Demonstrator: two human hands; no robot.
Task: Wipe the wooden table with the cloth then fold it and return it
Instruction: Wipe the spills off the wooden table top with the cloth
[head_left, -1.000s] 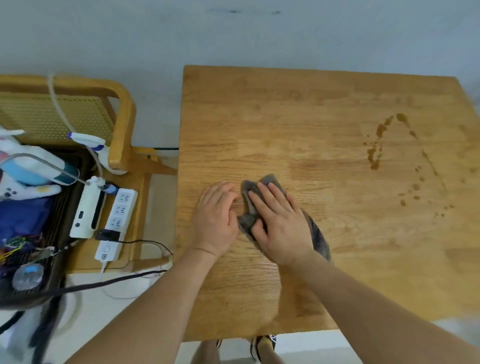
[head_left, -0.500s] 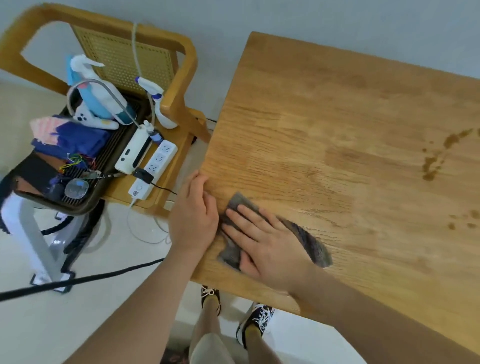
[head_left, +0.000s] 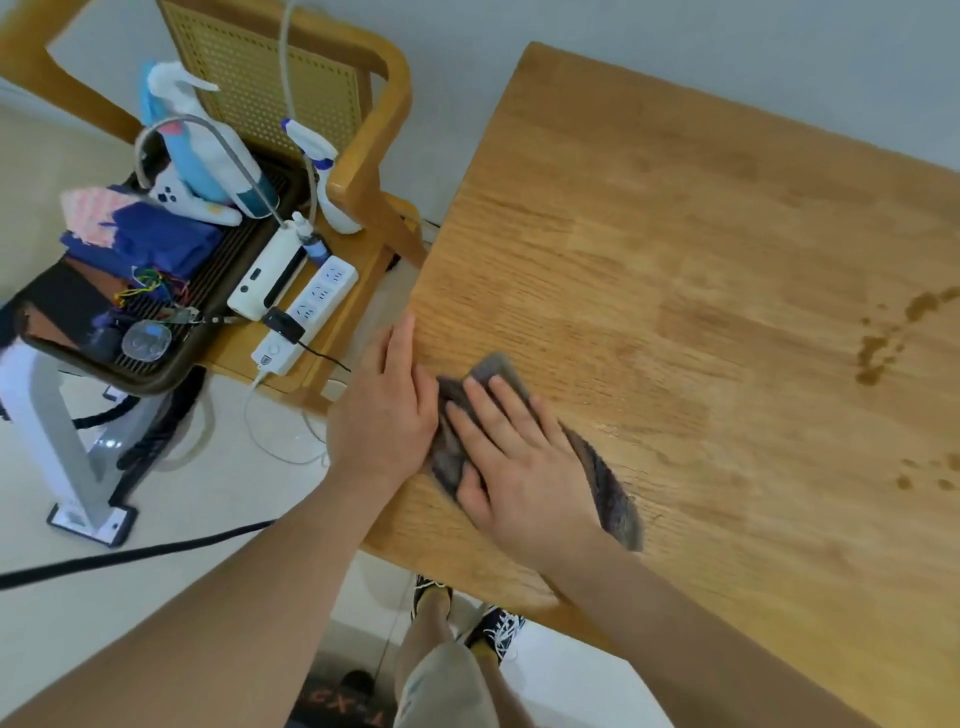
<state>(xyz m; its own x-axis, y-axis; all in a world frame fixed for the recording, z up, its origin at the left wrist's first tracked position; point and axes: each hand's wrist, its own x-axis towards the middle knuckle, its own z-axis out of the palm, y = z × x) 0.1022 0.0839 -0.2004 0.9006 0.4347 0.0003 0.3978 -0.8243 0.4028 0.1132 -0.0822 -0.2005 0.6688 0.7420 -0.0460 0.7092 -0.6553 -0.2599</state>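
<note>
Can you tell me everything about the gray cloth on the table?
The cloth is gray and looks soft and fuzzy, like a small towel. It lies crumpled and partly bunched on the wooden table, near its left edge. The right hand presses flat on top of it, hiding its middle. The left hand rests beside it and touches its left side. One end sticks out past the right wrist.

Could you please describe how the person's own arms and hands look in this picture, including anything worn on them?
Both forearms are bare, with no sleeve reaching into view. The left hand and right hand wear no gloves, and I can see no rings, watch or bracelet. The nails look short and unpainted. Lower in the view, light-coloured shorts and dark lace-up shoes with white laces show.
</note>
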